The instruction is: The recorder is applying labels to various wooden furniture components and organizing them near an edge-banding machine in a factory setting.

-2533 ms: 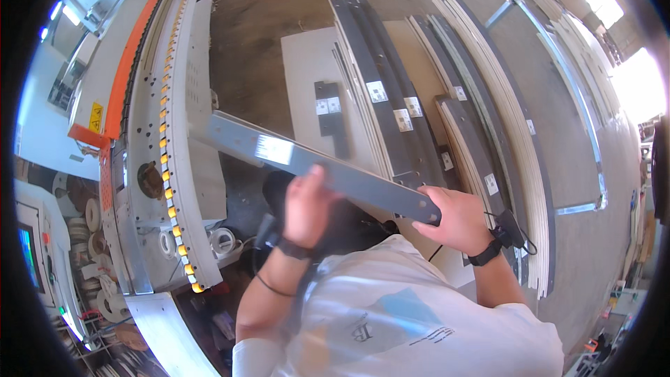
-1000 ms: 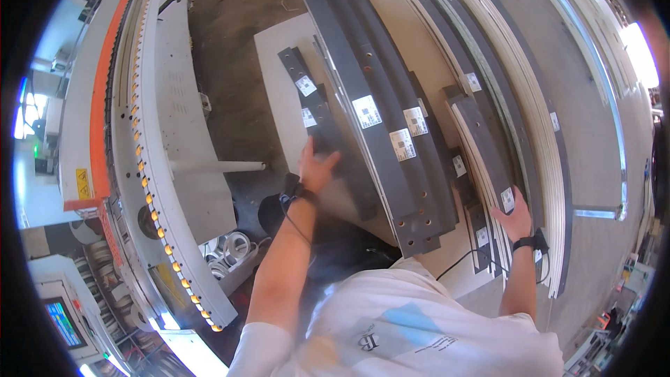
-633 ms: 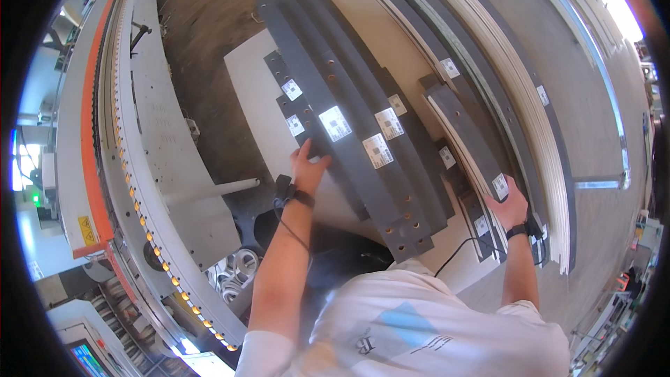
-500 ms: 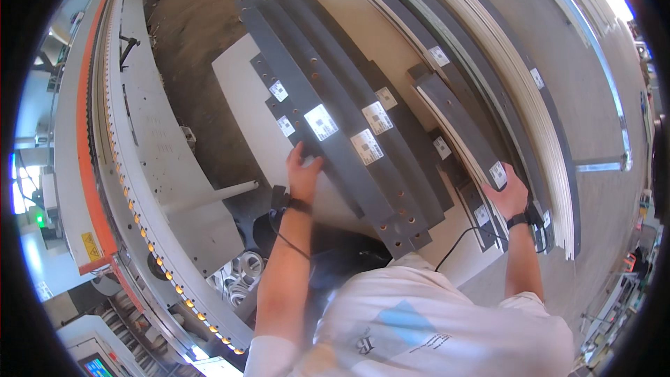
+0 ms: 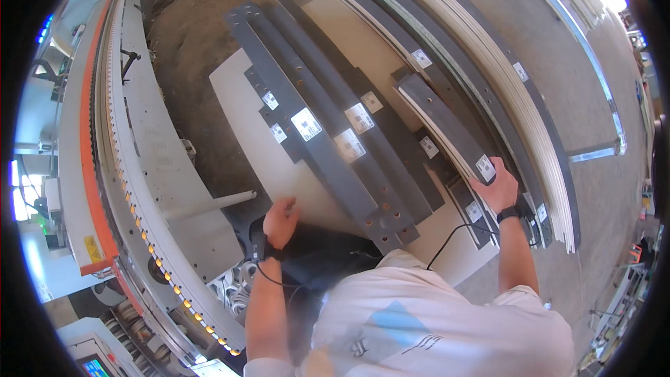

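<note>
My right hand [image 5: 497, 187] is wrapped round the near end of a short dark grey panel [image 5: 447, 122], which has a pale edge and a white label. It lies on the right side of the pile. My left hand [image 5: 281, 222] is in the air over the pale board [image 5: 307, 192], holding nothing, its fingers loosely curled and a little apart. Several long dark grey panels [image 5: 328, 146] with drilled holes and white labels lie stacked between my hands. Black bands circle both wrists, and a thin black cable [image 5: 447, 244] hangs near my right arm.
A long machine [image 5: 174, 174] with an orange strip and yellow rollers stands at left, its white bar [image 5: 223, 202] sticking out towards the pile. Taller stacks of pale-edged panels [image 5: 516, 132] rise at right. Beyond them runs a metal rail [image 5: 600, 84] above the floor.
My left hand has come off the left edge of the long panels and moved back towards my body. The right hand stays at the short panel's end. The view has shifted slightly.
</note>
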{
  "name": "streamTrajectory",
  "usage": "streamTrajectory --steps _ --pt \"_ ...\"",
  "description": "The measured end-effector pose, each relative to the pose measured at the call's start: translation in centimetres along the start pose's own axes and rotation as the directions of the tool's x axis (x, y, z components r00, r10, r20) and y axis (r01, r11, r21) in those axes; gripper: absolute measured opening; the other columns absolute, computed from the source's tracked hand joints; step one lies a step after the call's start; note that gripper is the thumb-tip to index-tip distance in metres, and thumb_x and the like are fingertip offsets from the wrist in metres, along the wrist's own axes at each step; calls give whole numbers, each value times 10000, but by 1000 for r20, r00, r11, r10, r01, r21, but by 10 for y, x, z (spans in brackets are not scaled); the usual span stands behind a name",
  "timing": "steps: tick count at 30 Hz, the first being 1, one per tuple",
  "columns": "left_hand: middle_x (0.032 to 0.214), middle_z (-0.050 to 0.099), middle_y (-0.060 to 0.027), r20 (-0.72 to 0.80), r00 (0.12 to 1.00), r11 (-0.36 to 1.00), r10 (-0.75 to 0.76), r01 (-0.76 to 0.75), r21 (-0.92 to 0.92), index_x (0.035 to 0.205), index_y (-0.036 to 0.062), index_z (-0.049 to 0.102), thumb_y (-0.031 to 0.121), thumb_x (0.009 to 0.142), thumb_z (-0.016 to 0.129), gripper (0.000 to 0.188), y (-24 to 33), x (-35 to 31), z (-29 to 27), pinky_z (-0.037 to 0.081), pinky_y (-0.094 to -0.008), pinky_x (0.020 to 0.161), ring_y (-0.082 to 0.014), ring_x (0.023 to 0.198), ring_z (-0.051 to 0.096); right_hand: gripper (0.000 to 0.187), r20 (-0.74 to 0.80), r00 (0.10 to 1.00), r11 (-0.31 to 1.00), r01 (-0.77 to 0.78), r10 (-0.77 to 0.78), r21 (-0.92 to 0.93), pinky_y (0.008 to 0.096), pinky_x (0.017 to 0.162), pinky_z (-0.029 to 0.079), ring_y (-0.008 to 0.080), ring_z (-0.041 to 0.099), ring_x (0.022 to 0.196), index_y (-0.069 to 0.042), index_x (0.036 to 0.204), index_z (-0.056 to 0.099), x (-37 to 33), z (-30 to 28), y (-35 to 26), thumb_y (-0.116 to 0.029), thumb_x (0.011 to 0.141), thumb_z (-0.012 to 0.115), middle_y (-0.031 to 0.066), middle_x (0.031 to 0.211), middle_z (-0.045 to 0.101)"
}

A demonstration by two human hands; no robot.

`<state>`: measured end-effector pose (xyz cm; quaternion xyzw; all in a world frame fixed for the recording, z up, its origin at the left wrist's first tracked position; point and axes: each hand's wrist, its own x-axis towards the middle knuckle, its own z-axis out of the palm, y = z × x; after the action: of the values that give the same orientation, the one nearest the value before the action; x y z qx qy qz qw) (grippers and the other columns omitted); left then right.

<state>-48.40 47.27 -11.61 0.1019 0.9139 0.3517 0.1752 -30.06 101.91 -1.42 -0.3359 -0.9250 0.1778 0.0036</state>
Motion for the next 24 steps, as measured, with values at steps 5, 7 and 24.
streamTrajectory --steps 5,7,24 --pt "965 777 -179 -145 972 965 184 -151 212 1052 47 794 225 970 740 204 4 -37 -12 571 -506 854 -400 961 729 595 -15 999 1000 30 -30 -4 470 887 600 376 767 991 -140 1221 666 -2 2 3 -474 786 899 148 1038 797" --pt "954 769 -178 -224 950 965 217 -173 198 1031 52 793 224 965 730 194 -1 -44 -10 566 -507 841 -414 934 723 593 -16 998 999 53 -53 -4 470 887 600 379 766 994 -138 1221 669 -1 2 3 -482 794 895 150 1042 798" --pt "1246 790 -93 -457 861 974 221 -173 146 1155 99 790 169 983 728 196 -11 -104 2 422 -547 1202 -316 1310 678 540 -607 731 937 344 -312 -66 467 859 586 356 753 993 -123 1222 717 -1 -151 -119 -350 792 951 154 1097 775"
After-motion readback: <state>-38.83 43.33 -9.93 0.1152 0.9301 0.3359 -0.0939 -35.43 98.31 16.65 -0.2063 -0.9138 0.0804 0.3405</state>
